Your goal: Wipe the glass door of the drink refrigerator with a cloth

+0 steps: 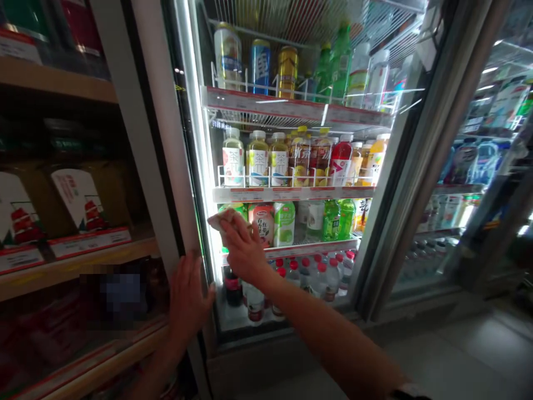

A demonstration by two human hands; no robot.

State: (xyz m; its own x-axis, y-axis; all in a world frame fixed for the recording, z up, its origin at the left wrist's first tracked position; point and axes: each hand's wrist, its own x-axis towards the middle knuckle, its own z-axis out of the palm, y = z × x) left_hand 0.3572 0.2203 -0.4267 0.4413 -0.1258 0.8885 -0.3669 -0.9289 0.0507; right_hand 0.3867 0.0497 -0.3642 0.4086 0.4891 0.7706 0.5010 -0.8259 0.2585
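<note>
The right forearm came in from the near right and ran diagonally up and to the far left, a dark band at its near end. The wrist was almost in line with the forearm, and the right hand reached out in front of the lit drinks cooler, its back turned toward the camera. Its fingers were bent and closed over a pale, crumpled cloth, gripping it so that part stuck out beyond the fingertips.

The cloth was at the left side of the cooler, close to the bright light strip and in front of the shelf with the red-labelled bottle and the green-and-white bottle. Its free end pointed left, toward the strip, and the long axis of its visible part ran roughly left to right, with the left end slightly lower. How much of it was bunched under the palm could not be told.

The left hand was lower and to the left, at the upright frame between the cooler and the dim shelves. Its fingers were extended and pointed upward, the thumb spread to the right; it was unclenched, laid against the frame's edge.
</note>
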